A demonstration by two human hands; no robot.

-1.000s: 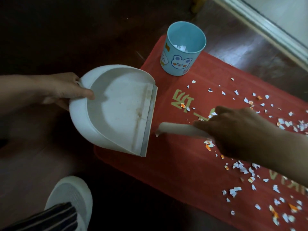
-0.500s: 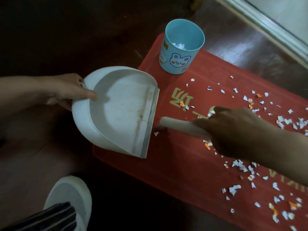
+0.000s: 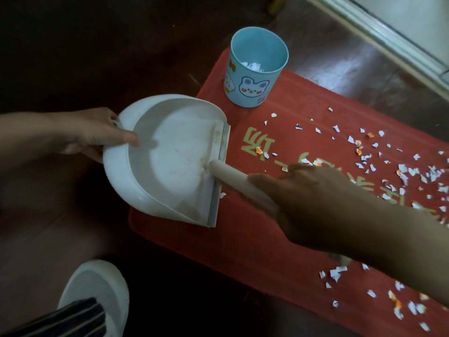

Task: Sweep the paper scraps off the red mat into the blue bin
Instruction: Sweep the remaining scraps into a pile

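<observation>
Landmark: the white dustpan (image 3: 170,161). At its rear rim, the left hand (image 3: 97,132) has its grip clamped on the pan, thumb laid over the inner wall; the pan's front lip rests on the near end of the red mat (image 3: 243,239). Beyond the pan, on the mat's far corner, stands the blue bin (image 3: 255,76), a few scraps visible inside. At the lip, the tip of a pale brush handle (image 3: 230,176) reaches over the edge; the right hand (image 3: 311,203) has its grip wrapped around this handle; the bristles are hidden. One scrap lies just beside the lip; the bulk of the paper scraps (image 3: 401,171) lies well right of the pan. Step in hand, as judged: sweeping into the pan, early stage. Next move calls for reaching right and drawing scraps to the lip.
</observation>
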